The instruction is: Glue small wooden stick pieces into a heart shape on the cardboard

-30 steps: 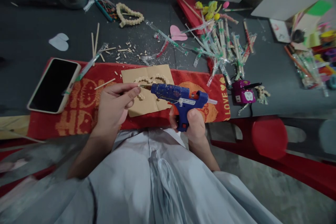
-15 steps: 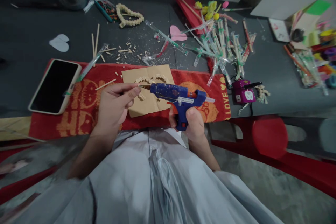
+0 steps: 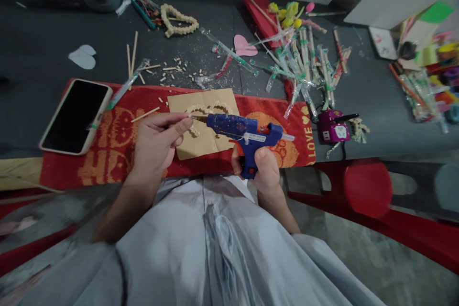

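As the left hand [image 3: 152, 143] pinches thumb and forefinger together at the nozzle of a blue glue gun [image 3: 229, 125], the right hand [image 3: 266, 165] grips its handle, apparently to hold the tip level and steady. Anything between the left fingertips is too small to tell from where I stand. The gun hovers over a creased tan card [image 3: 179, 148] bearing bumpy curved pieces [image 3: 195, 109]; the card lies on a red towel [image 3: 201, 166], likely shielding the cloth from drips. A phone [image 3: 76, 117] rests aside, seemingly out of the way.
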